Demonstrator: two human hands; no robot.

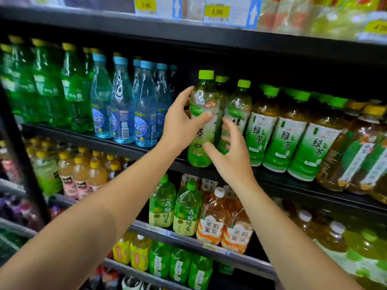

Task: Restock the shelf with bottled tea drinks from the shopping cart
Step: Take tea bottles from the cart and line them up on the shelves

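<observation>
A green tea bottle [202, 105] with a light green cap stands tilted at the front edge of the middle shelf [117, 143]. My left hand [182, 120] grips its upper body, thumb across the label. My right hand [230, 155] is just below and to the right, fingers spread, with the thumb touching the bottle's lower part. Its fingers reach toward a second green tea bottle [238, 107] right behind. A row of larger green tea bottles [289, 139] fills the shelf to the right.
Blue water bottles [123, 105] and green soda bottles [48, 84] stand left of the gap on the same shelf. The shelf below holds plum green tea [184, 210] and jasmine tea bottles [211, 218]. Price tags [217, 12] hang on the shelf above.
</observation>
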